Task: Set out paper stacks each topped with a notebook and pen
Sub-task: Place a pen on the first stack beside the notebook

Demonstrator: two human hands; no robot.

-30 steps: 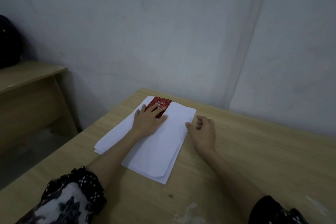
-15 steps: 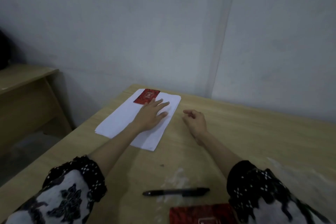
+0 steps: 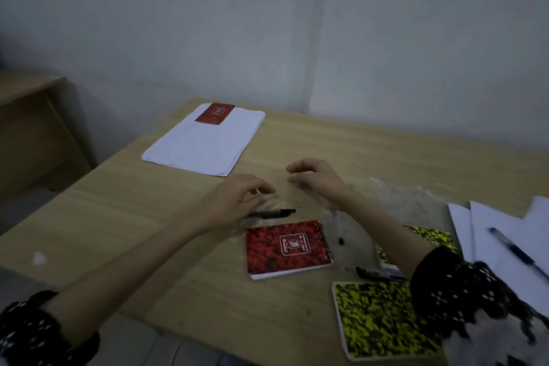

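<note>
Paper stack point(image 3: 205, 142) lay at the table's point(image 3: 133, 217) far left corner, one notebook point(image 3: 214, 113) on its far end, my hands point(image 3: 237, 199) nearer, a pen point(image 3: 271, 213) behind a second notebook point(image 3: 288, 248), more paper point(image 3: 502, 246) far right under another pen point(image 3: 518, 254).

Black sleeves point(image 3: 463, 291) — white floral print

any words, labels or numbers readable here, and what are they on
No text can be read in this picture.
Near red notebook: a white framed emblem with lettering on the cover, too blurred to read.
Far red notebook on the paper stack: the same white emblem, too small and blurred.
Yellow notebook: no print shows.
Black pen: no marking legible.
</note>
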